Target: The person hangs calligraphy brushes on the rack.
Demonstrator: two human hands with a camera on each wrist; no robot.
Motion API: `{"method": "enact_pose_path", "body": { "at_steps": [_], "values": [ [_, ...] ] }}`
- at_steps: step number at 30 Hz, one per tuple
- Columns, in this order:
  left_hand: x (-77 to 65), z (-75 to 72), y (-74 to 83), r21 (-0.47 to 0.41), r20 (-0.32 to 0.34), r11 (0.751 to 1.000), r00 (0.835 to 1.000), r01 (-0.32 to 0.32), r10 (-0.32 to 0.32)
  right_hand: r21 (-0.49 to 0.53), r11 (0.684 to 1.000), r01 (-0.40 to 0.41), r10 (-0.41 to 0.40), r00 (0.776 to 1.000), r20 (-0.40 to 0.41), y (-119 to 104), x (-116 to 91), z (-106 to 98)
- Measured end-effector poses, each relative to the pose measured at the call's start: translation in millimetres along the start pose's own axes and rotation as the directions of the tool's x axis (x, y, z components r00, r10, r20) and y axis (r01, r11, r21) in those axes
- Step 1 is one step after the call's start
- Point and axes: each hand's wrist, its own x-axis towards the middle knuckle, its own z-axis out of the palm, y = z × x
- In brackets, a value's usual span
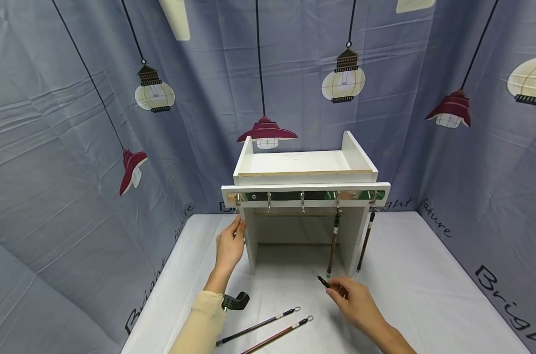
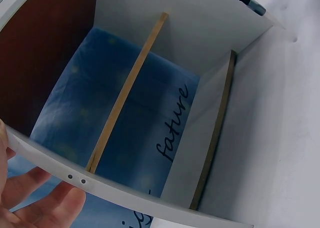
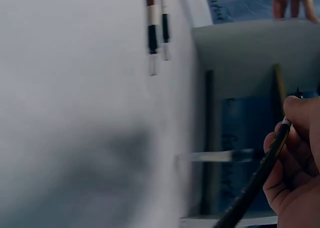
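My left hand (image 1: 230, 246) grips the left side panel of a white wooden rack (image 1: 356, 231), its thumb and fingers at the panel's edge (image 2: 120, 195). My right hand (image 1: 353, 300) pinches a dark calligraphy brush (image 1: 323, 281) near its looped end, the wire loop pointing up and left. The rest of that brush (image 3: 255, 183) runs back past my palm in the right wrist view. Two brushes hang by their loops from the rack's right-hand hooks, one brown (image 1: 333, 246) and one dark (image 1: 366, 243). Bare metal hooks (image 1: 302, 201) line the strip to their left.
Two more brushes, one dark (image 1: 259, 325) and one reddish brown (image 1: 278, 337), lie on the white tabletop (image 1: 436, 295) in front of the rack, loops toward the rack. A black wrist strap (image 1: 236, 301) sits at my left sleeve. Printed curtains (image 1: 484, 162) surround the table.
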Motion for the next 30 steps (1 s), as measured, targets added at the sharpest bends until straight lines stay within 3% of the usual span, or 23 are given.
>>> {"method": "enact_pose_path", "body": {
  "at_steps": [8,12,15,23,30],
  "values": [
    [-3.2,2.6,-0.1,-0.018,0.015,1.000,1.000,0.004,-0.003,0.004,1.000,-0.007,0.007,1.000,0.009,-29.5,24.2,-25.6],
    [-3.2,3.2,0.1,-0.030,0.016,1.000,1.000,0.003,-0.003,0.004,0.999,0.055,-0.054,0.997,-0.046,-40.6,36.6,-33.6],
    [-3.2,1.6,-0.6,-0.022,0.010,1.000,1.000,0.000,0.000,0.012,0.996,0.089,-0.088,0.993,-0.082,-48.5,44.4,-35.4],
    [-4.9,-1.2,-1.1,-0.032,0.012,0.999,1.000,-0.005,0.005,0.022,0.998,0.067,-0.064,0.993,-0.095,-69.5,59.1,-36.7],
    [-1.0,-2.3,0.0,-0.024,0.001,1.000,1.000,-0.002,0.002,0.050,0.992,0.117,-0.109,0.984,-0.142,-81.5,73.0,-36.4]
  ]
}}
